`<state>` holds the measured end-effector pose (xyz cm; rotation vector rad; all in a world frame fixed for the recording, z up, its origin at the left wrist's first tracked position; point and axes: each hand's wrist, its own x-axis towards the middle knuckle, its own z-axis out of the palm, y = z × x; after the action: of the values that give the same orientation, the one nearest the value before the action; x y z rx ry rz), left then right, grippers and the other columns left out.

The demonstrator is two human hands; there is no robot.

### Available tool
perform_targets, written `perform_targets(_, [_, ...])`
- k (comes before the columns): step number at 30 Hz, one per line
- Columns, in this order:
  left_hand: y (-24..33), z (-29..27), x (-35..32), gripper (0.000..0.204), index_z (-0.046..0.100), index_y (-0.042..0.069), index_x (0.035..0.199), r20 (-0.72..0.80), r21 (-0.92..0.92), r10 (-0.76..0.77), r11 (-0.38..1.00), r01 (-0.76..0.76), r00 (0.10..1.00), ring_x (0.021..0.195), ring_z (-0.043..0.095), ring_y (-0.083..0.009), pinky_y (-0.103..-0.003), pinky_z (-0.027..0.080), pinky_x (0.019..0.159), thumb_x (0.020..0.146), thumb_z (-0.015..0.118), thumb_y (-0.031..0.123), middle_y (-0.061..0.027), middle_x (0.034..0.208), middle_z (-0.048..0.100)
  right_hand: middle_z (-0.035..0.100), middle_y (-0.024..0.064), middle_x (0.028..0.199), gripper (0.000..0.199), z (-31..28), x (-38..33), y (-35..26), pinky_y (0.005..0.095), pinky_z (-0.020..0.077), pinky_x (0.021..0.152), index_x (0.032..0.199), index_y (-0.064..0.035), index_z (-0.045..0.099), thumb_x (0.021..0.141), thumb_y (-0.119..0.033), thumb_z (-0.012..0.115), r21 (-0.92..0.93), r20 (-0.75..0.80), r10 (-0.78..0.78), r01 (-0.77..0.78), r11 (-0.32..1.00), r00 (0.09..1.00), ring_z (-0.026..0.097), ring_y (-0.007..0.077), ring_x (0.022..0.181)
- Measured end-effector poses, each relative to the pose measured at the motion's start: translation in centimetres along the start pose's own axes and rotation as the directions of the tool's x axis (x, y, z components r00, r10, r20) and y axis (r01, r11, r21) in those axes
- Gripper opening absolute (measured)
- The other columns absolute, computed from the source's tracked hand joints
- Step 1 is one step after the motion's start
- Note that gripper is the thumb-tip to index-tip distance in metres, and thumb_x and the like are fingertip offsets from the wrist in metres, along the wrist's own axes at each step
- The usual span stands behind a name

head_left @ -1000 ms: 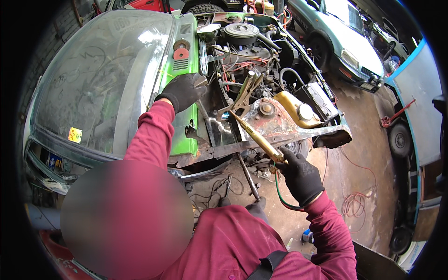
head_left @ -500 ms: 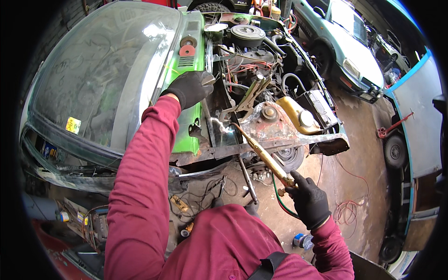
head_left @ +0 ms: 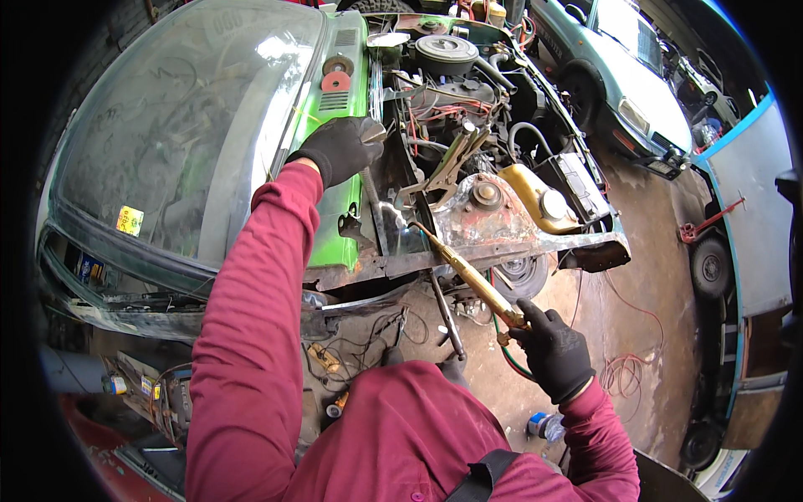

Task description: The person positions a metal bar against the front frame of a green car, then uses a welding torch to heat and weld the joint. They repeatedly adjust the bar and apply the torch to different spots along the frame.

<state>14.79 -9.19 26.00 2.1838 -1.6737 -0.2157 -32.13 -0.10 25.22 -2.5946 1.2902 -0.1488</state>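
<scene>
My left hand point(head_left: 339, 151), in a black glove, is closed round a grey metal bar point(head_left: 370, 189) over the green cowl panel point(head_left: 336, 226). The bar's lower end slants down toward the seam beside the inner wing; its full shape is hidden by the fist. In my gloved right hand point(head_left: 552, 351) is a brass gas torch point(head_left: 473, 280), gripped at its valve end. Its bent copper tip meets the metal edge near a bright whitish patch point(head_left: 390, 211); whether a flame burns there I cannot tell. Locking clamp pliers point(head_left: 452, 164) are fixed just beyond the tip.
Behind the clamp lies the engine bay with a round air filter housing point(head_left: 445, 55), a yellowish reservoir point(head_left: 535, 197) and a battery point(head_left: 577, 188). The windscreen point(head_left: 192, 125) is at left. Red hose point(head_left: 623, 372) coils on the floor. A light-coloured car point(head_left: 631, 92) stands at far right.
The torch tip has shifted slightly left along the metal edge. My left hand and the bar have risen a little, and both grips stay the same.
</scene>
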Motion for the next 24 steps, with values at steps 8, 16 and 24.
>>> perform_targets(8, [1.2, -1.7, -0.3, 0.073, 0.060, -0.005, 0.152, 0.176, 0.010, -0.037, 0.999, 0.035, 0.984, 0.140, 0.064, -0.0402, -0.043, 0.048, 0.121, 0.101, 0.071, 0.046, -0.0280, 0.150, 0.066, 0.070, 0.0153, 0.098, 0.056, -2.7, 1.0, 0.0, 0.0475, 0.0580, 0.065, 0.151, -0.0193, 0.060, 0.099, -0.024, 0.078, -0.060, 0.048, -0.033, 0.036, 0.998, 0.998, 0.075, 0.0361, 0.079])
perform_targets(16, [0.9, -1.5, -0.6, 0.062, 0.067, -0.001, 0.145, 0.136, -0.018, 0.009, 1.000, -0.006, 0.991, 0.133, 0.068, -0.0382, -0.043, 0.051, 0.116, 0.104, 0.071, 0.045, -0.0236, 0.143, 0.072, 0.070, 0.0136, 0.095, 0.055, -4.6, 2.7, 0.4, 0.0473, 0.0575, 0.063, 0.149, -0.0191, 0.061, 0.098, -0.027, 0.080, -0.093, 0.133, -0.060, 0.072, 0.993, 0.989, 0.074, 0.0351, 0.076])
perform_targets(24, [1.0, -1.6, -0.6, 0.064, 0.067, -0.001, 0.144, 0.132, 0.028, -0.038, 0.999, 0.034, 0.991, 0.123, 0.072, -0.0405, -0.047, 0.054, 0.109, 0.102, 0.072, 0.047, -0.0268, 0.134, 0.074, 0.067, 0.0121, 0.089, 0.059, -5.6, 5.7, 1.1, 0.0463, 0.0551, 0.057, 0.147, -0.0157, 0.063, 0.094, -0.031, 0.084, -0.137, 0.199, -0.107, 0.136, 0.981, 0.974, 0.071, 0.0324, 0.071])
